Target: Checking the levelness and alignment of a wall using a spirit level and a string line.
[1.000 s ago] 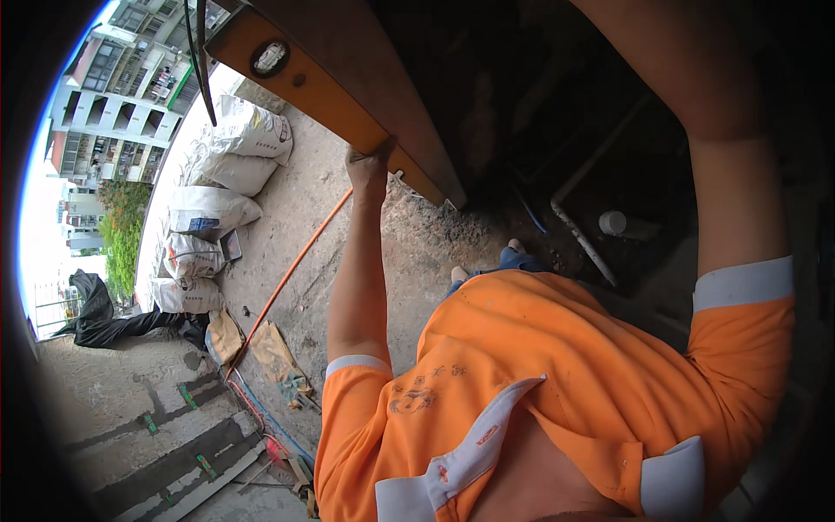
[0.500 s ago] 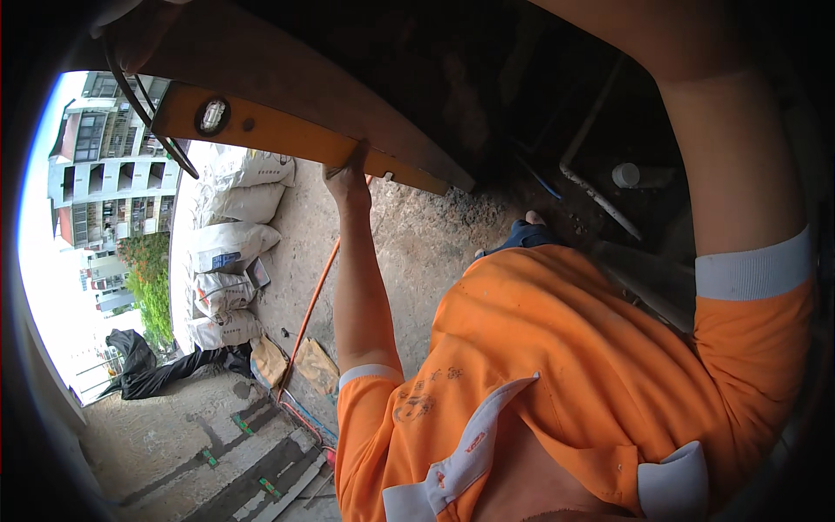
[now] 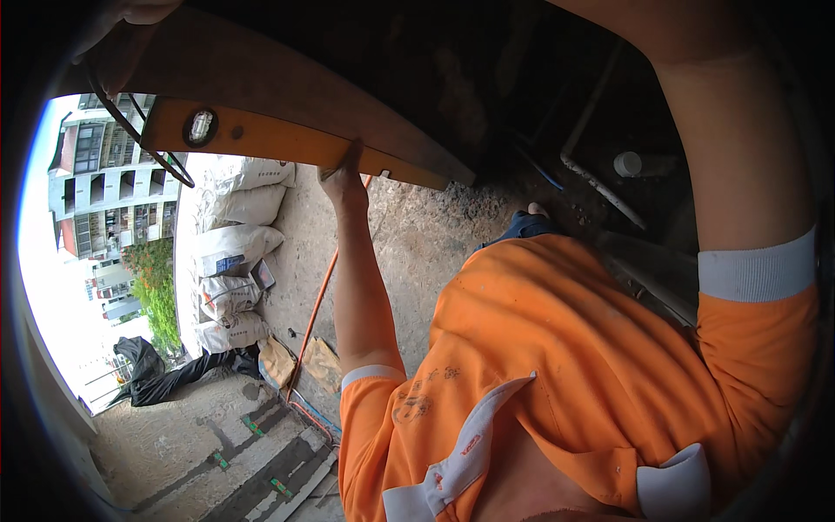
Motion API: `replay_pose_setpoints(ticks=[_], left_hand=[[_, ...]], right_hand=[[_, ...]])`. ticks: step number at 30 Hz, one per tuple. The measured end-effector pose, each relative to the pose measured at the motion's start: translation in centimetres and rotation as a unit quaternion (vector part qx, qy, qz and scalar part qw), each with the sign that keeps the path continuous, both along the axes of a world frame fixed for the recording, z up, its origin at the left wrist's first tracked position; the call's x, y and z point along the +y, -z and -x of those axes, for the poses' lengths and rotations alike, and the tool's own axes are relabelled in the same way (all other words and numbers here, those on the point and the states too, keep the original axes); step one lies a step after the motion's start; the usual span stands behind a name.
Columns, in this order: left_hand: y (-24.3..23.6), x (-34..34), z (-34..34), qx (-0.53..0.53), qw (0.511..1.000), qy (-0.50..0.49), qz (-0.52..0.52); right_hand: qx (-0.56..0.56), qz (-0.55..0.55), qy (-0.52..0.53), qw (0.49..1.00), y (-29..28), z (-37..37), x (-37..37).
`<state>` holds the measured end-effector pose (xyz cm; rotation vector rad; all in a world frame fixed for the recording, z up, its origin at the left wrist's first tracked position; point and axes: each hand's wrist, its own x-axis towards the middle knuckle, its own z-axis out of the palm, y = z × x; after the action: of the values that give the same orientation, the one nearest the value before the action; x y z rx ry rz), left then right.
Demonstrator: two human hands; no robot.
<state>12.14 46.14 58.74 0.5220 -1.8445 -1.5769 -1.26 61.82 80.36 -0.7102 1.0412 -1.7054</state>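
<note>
My left hand (image 3: 346, 178) is closed round the lower edge of a yellow-orange spirit level (image 3: 274, 137), its thumb on the near face. A round vial window shows near the level's left end. The level lies along a long brown board (image 3: 287, 74) that narrows away to the right. My right forearm (image 3: 687, 52) rises on the right and leaves the view at the top. At the upper left edge, a shaded hand (image 3: 130, 26) is bent over the board beside a thin dark loop (image 3: 122, 117); its arm is cut off, and I cannot tell what it grips.
White sacks (image 3: 239, 252) are stacked along the left, beyond an orange hose (image 3: 315, 300) on the concrete floor (image 3: 409, 217). Black sheeting (image 3: 183, 374) and flattened brown paper (image 3: 322, 365) lie lower left. Pipes (image 3: 600, 187) and a white cap (image 3: 627, 163) are in the dark at right.
The left end of the level and the dark loop have shifted slightly left and down in view. More of the upper left hand shows. My left hand keeps its hold.
</note>
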Motion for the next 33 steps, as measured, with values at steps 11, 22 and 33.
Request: replay_pose_setpoints(ticks=[11,22,33], left_hand=[[5.9,-0.6,-2.2,-0.021,0.992,-0.017,-0.124],[-2.6,5.6,-9.2,-0.037,0.997,0.034,-0.064],[-20.1,13.3,-2.2,0.070,0.993,0.053,0.078]], right_hand=[[0.224,0.010,0.117,0.968,-10.7,-1.5,-3.2],[0.202,0.064,0.052,0.976,-9.1,-1.4,-3.0],[0.596,-0.047,0.250,0.762,11.2,-8.4,5.1]])
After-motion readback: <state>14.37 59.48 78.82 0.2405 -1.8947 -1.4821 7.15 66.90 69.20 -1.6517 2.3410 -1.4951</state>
